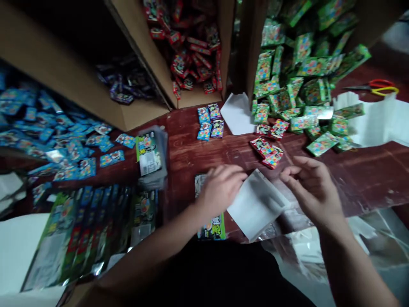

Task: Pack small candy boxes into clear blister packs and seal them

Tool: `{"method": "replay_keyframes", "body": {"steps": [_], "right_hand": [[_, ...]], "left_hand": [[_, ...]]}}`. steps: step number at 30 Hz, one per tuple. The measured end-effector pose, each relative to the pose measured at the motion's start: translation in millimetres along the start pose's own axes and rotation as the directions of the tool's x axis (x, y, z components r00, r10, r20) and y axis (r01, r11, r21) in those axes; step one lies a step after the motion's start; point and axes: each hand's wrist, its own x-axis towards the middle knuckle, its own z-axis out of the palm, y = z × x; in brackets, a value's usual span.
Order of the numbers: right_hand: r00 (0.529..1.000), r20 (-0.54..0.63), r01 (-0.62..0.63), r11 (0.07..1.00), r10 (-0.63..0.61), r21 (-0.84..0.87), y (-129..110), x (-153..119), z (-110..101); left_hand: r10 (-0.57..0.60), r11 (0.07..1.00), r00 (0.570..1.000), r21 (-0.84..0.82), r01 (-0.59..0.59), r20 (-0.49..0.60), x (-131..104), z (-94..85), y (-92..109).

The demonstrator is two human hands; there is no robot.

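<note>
A white square sheet [257, 207] lies tilted at the table's front edge, between my two hands. My left hand [222, 187] is blurred, its curled fingertips beside the sheet's upper left edge; whether they grip anything is unclear. Under that hand is a green and black printed package [214, 228], partly covered. My right hand [315, 189] is to the right of the sheet, thumb and forefinger pinched together; what is between them is too small to make out. Clear plastic [294, 215] lies under and beside the sheet. Small red packets [266, 151] sit just beyond it.
Cardboard boxes at the back hold red packets [198, 59] and dark purple packets [131, 83]. Green packets [287, 89] spill out at right, near scissors [380, 88]. Blue packets [64, 128] are heaped at left. Stacked printed packages [86, 230] stand front left. Blue and purple packets [210, 122] lie mid-table.
</note>
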Motion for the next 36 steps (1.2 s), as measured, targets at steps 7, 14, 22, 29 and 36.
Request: {"method": "replay_keyframes", "body": {"steps": [7,14,22,29,36], "right_hand": [[0.899,0.426,-0.167,0.978,0.1,0.124,-33.1,40.5,72.1],[0.64,0.764,-0.131,0.991,0.078,0.009,-34.1,54.8,127.9],[0.69,0.721,0.046,0.99,0.066,-0.135,-22.7,42.7,134.0],[0.726,0.587,0.648,0.641,-0.358,-0.411,-11.2,9.7,135.8],[0.744,0.64,0.51,0.783,-0.194,-0.355,-13.8,3.3,139.0]], "left_hand": [[-0.339,0.921,0.94,-0.187,0.342,0.045,-42.9,-46.2,-60.7],[-0.333,0.794,0.937,-0.503,0.341,0.109,-55.9,-65.6,-39.4],[-0.394,0.608,0.917,-0.728,0.316,0.068,-64.8,-52.1,-45.1],[-0.43,0.528,0.897,-0.776,0.345,0.105,-66.8,-53.1,-46.1],[-0.387,0.51,0.903,-0.772,0.38,0.189,-68.7,-53.7,-45.7]]}}
